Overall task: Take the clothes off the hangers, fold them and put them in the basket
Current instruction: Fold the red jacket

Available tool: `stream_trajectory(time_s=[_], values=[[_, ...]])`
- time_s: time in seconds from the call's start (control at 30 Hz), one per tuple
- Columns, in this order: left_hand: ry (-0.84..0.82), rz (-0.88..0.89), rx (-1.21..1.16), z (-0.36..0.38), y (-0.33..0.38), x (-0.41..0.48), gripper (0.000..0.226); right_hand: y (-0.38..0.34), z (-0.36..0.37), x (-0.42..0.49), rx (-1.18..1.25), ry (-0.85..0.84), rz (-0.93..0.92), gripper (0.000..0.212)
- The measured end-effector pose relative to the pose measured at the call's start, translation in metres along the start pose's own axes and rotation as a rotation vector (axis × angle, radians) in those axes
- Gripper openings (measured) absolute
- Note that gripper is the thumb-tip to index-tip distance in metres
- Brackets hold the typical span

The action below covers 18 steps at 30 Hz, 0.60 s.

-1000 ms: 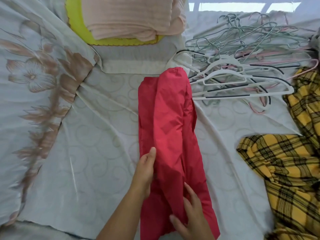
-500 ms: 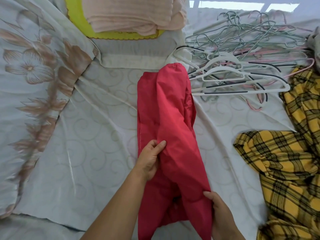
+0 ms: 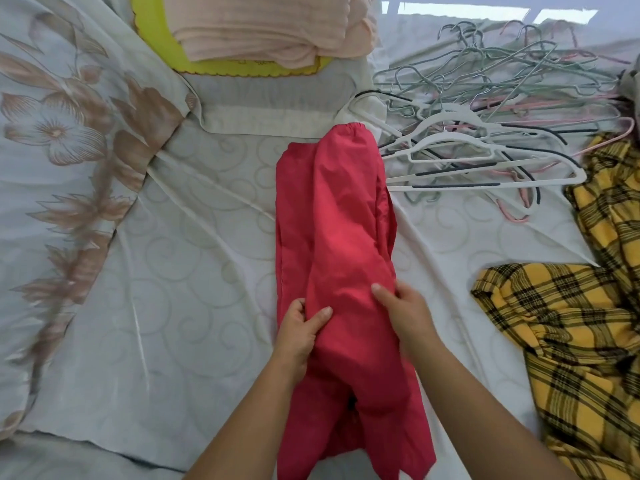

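A red garment [image 3: 336,237] lies lengthwise on the bed, folded into a long strip with an elastic cuff at its far end. My left hand [image 3: 301,327] pinches a fold on its left side, thumb on top. My right hand [image 3: 405,306] grips the fold from the right edge, thumb on the cloth. A yellow-green basket [image 3: 156,36] at the top holds folded peach cloth [image 3: 270,26]. A heap of empty hangers [image 3: 485,109] lies at the upper right. A yellow plaid garment [image 3: 571,327] is spread at the right.
A pale bedsheet with swirl pattern [image 3: 194,278] covers the bed. A floral blanket [image 3: 59,140] is bunched along the left side. A bit of grey cloth [image 3: 632,84] shows at the right edge.
My right hand has risen from the garment's lower right edge to its middle and taken hold of the fold. My left hand has kept its pinch on the left side.
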<state>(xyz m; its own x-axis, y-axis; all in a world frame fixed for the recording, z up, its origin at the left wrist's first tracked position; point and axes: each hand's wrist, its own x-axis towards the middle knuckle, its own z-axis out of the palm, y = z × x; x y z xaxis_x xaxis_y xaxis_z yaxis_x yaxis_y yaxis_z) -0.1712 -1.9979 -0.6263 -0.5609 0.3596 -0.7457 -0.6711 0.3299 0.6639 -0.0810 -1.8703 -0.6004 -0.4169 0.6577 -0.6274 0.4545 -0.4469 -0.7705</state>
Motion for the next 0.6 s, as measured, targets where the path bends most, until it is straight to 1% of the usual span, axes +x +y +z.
stream_trajectory(time_s=[0.03,0.07,0.1,0.13,0.2,0.23,0.27,0.3,0.33,0.37,0.4,0.43,0.47,0.5,0.53,0.6], values=[[0.051,0.015,0.027,0.001,-0.001,0.001,0.019,-0.010,0.004,0.006,-0.121,0.099,-0.159,0.011],[0.100,0.035,0.059,0.003,-0.003,0.001,0.022,-0.015,0.006,0.008,-0.208,0.172,-0.277,0.009],[0.143,0.064,0.098,0.004,-0.005,0.001,0.025,-0.016,0.007,0.008,-0.300,0.195,-0.336,0.006],[0.171,0.094,0.157,0.006,-0.008,0.002,0.029,-0.010,0.006,0.010,-0.377,0.181,-0.323,0.005],[0.162,0.121,0.345,0.010,-0.016,0.003,0.040,0.004,0.001,0.012,-0.447,0.056,-0.137,0.009],[0.139,0.123,0.448,0.012,-0.017,0.003,0.052,0.005,-0.002,0.015,-0.421,-0.004,-0.056,0.012],[0.139,0.146,0.536,0.013,-0.015,0.002,0.068,0.000,-0.003,0.021,-0.377,-0.026,-0.022,0.016],[0.176,0.223,0.629,0.012,-0.013,0.001,0.081,-0.011,-0.002,0.029,-0.341,-0.015,-0.026,0.024],[0.229,0.378,0.762,0.011,-0.010,0.000,0.090,-0.023,0.001,0.040,-0.315,0.012,-0.051,0.032],[0.253,0.581,0.921,0.011,-0.008,-0.001,0.091,-0.037,0.004,0.054,-0.300,0.039,-0.075,0.037],[0.213,0.767,1.067,0.013,-0.009,-0.002,0.086,-0.049,0.008,0.069,-0.299,0.065,-0.102,0.040],[0.128,0.904,1.196,0.016,-0.012,-0.002,0.079,-0.061,0.014,0.082,-0.319,0.095,-0.128,0.040],[0.029,0.978,1.309,0.018,-0.018,-0.001,0.073,-0.069,0.020,0.096,-0.356,0.129,-0.160,0.038],[-0.055,0.986,1.394,0.019,-0.025,0.002,0.070,-0.074,0.025,0.108,-0.424,0.170,-0.198,0.034],[-0.115,0.954,1.453,0.019,-0.032,0.004,0.070,-0.075,0.028,0.117,-0.508,0.209,-0.244,0.030],[-0.157,0.864,1.550,0.017,-0.045,0.009,0.073,-0.073,0.032,0.124,-0.657,0.249,-0.319,0.025]])
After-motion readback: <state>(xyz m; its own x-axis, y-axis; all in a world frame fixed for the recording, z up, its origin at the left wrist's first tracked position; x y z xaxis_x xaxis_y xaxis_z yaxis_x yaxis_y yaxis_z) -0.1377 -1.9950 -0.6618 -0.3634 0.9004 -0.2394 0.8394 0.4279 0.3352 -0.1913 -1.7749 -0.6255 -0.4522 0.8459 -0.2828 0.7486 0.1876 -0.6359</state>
